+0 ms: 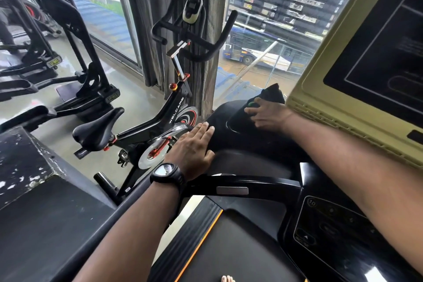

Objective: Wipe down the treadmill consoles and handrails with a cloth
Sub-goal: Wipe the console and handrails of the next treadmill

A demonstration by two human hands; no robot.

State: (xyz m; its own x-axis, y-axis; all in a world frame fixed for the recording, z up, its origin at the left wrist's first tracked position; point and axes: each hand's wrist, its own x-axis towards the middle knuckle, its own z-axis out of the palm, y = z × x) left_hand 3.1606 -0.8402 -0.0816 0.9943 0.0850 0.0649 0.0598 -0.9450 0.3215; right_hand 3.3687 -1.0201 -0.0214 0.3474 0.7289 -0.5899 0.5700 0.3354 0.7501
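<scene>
Pressing flat on the treadmill's black console wing [229, 126] is the left hand [192, 149], fingers straight and side by side, gripping nothing, with a black wristwatch [168, 173] on the wrist. Over to the right hand [267, 114]: its fingers are curled and clamped on a dark cloth [273, 92], which is bunched into a peak at the far end of that same wing, just below the corner of the screen. A spot of green shows at the fingertips; what it belongs to, I can't tell.

The screen [384, 52] is dark inside an olive-yellow frame. Below the hands the glossy black handrail [263, 184] runs across, a silver plate [232, 190] set into it. Under that lies the running deck [229, 247] with an orange stripe along its edge, and bare toes [227, 279] peek in at the bottom.

Look at the room: a black and red spin bike [160, 112] marked WELCARE stands just beside the treadmill on a shiny grey floor [128, 96]. Black elliptical machines [68, 52] stand further left. Grey curtains [146, 18] hang at tall windows, and a blue bus [249, 49] is on the street outside.
</scene>
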